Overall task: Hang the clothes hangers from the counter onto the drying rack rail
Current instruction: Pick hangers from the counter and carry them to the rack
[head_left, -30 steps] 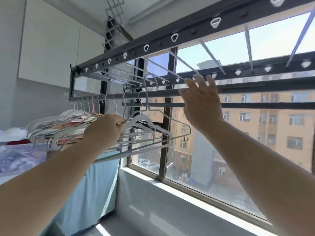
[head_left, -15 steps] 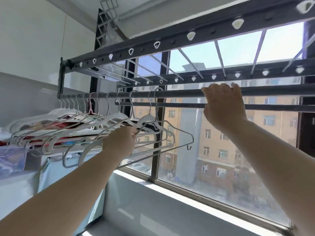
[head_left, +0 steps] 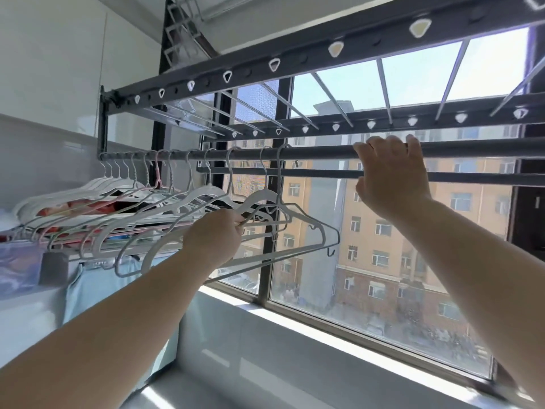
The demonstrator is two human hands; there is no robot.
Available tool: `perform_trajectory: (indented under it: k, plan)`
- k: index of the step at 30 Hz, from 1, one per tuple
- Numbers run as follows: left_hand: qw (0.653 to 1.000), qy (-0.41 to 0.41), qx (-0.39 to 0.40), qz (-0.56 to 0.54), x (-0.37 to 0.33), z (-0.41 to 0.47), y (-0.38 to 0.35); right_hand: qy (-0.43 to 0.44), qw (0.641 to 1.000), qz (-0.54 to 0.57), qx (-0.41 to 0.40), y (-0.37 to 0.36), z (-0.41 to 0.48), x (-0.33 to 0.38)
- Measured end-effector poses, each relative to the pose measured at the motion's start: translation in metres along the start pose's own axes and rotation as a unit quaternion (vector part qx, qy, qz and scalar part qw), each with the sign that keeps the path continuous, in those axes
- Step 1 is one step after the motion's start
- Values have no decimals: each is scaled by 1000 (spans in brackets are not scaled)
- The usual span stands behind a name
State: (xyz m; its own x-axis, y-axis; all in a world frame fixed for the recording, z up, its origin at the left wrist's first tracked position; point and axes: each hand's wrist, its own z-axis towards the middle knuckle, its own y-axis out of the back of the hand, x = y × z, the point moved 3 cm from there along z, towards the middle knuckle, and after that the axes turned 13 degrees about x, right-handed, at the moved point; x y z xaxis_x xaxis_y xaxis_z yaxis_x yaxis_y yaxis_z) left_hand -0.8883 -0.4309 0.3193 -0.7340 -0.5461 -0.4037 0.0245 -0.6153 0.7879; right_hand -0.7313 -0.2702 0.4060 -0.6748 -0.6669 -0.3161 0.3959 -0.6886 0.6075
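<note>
Sunlit window (head_left: pixel 383 276) panes fill the background, with a tan apartment block (head_left: pixel 380 228) outside and a pale sill (head_left: pixel 295 323) below. Overhead spans the dark drying rack (head_left: pixel 295 59), its beam dotted with small white triangular holes. Under it runs the round grey rail (head_left: pixel 318 152), and a thinner bar (head_left: pixel 295 173) lies just below and behind.

A row of white hangers (head_left: pixel 206 196) hangs by its hooks from the left end of the rail to about its middle, packed close at the left corner of the rack and more spread out toward the middle. The left hand (head_left: pixel 213 237) is closed on the lower wires of the rightmost hangers, fingers curled round them. The right hand (head_left: pixel 392 178) holds the rail to the right of the hangers, well apart from the last hook, its fingers hooked over the top. A light blue cloth (head_left: pixel 85 290) hangs below the hangers at the left.
</note>
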Motion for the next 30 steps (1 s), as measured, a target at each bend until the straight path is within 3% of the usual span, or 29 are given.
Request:
perform_trajectory:
  k: [4,9,12,14,18,21,30]
  plan:
    - [991,12,-19,131,-5,-1,9,5,1000,-1,-2,1,0,0]
    - [962,-53,-171,206,-15,-3,34,7,1000,2,-8,-1,-1,-1]
    - [992,-2,-62,111,-3,12,40,9,1000,-2,-7,-1,-1,-2]
    - [996,32,14,78,5,21,37,9,1000,-3,-5,-1,-2,-3]
    - [994,26,102,-4,12,28,21,6,1000,-8,-6,-2,-2,-4]
    - [992,34,101,-70,14,30,14,1,1000,-2,-11,-2,-2,-4]
    - [991,52,84,-86,21,34,13,-6,1000,-7,7,-2,-2,-1]
